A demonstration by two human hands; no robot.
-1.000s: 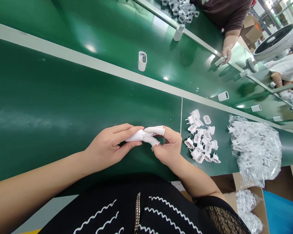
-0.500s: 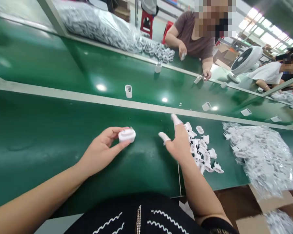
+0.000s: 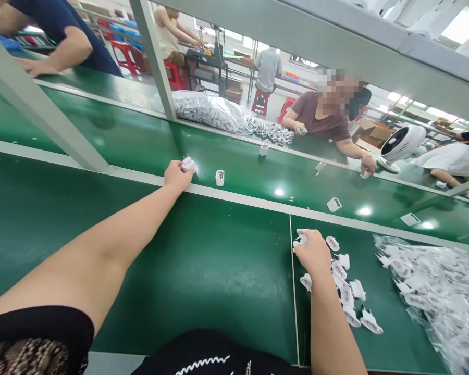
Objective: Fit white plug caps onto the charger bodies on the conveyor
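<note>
White adapter (image 3: pixel 188 165) was clamped in the left hand (image 3: pixel 175 176) beyond the pale rail (image 3: pixel 238 197); nearside, the right hand (image 3: pixel 315 252) was at plug pieces (image 3: pixel 347 295), grip indeterminable; a parts-filled clear bag (image 3: pixel 441 291) was cut off.

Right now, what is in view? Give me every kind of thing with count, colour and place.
held charger: one, white, in the left hand at the belt
plug tops: around ten, white, by the right hand, some hidden
cases: four, white, along the belt
upright charger: one, white, belt's far side
near bag: one, clear with white parts, table's right
far bag: one, clear with pale parts, beyond the belt
belt: one, green, across the middle
table: one, green, nearest
fan: one, white, far right
stools: at least four, red, background
co-workers: at least five, varied clothing, background
left hand: one, at the belt
right hand: one, at the plug tops
</note>
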